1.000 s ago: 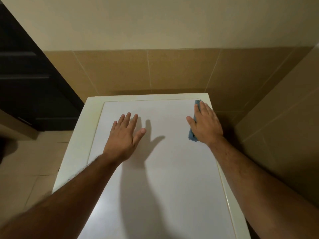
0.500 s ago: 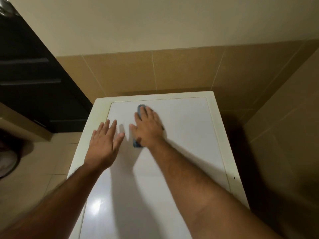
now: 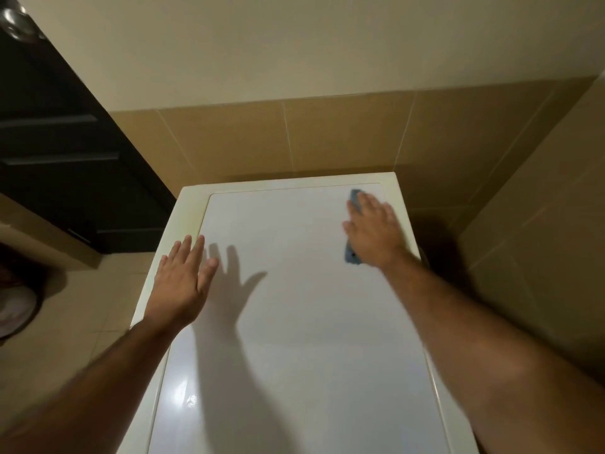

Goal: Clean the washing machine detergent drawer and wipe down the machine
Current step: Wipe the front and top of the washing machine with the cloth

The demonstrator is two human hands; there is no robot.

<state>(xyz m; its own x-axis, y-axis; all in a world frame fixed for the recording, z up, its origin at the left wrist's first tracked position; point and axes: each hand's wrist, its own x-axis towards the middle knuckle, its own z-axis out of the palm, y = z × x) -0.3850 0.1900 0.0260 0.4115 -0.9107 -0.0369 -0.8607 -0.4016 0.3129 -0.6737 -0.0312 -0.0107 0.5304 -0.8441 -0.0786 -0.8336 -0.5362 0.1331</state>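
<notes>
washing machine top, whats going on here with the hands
A person is wiping the white top of the washing machine. The right hand lies flat on a blue cloth, pressing it onto the far right corner of the top, close to the tiled wall. The left hand rests flat, fingers straight, on the left edge and holds nothing. The detergent drawer is not in view.

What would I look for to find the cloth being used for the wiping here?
Start at the white washing machine top that fills the middle of the view, and go to its far right corner by the tan tiled wall. The blue cloth lies flat there under the right hand. It is the only blue thing on the white surface.
</notes>
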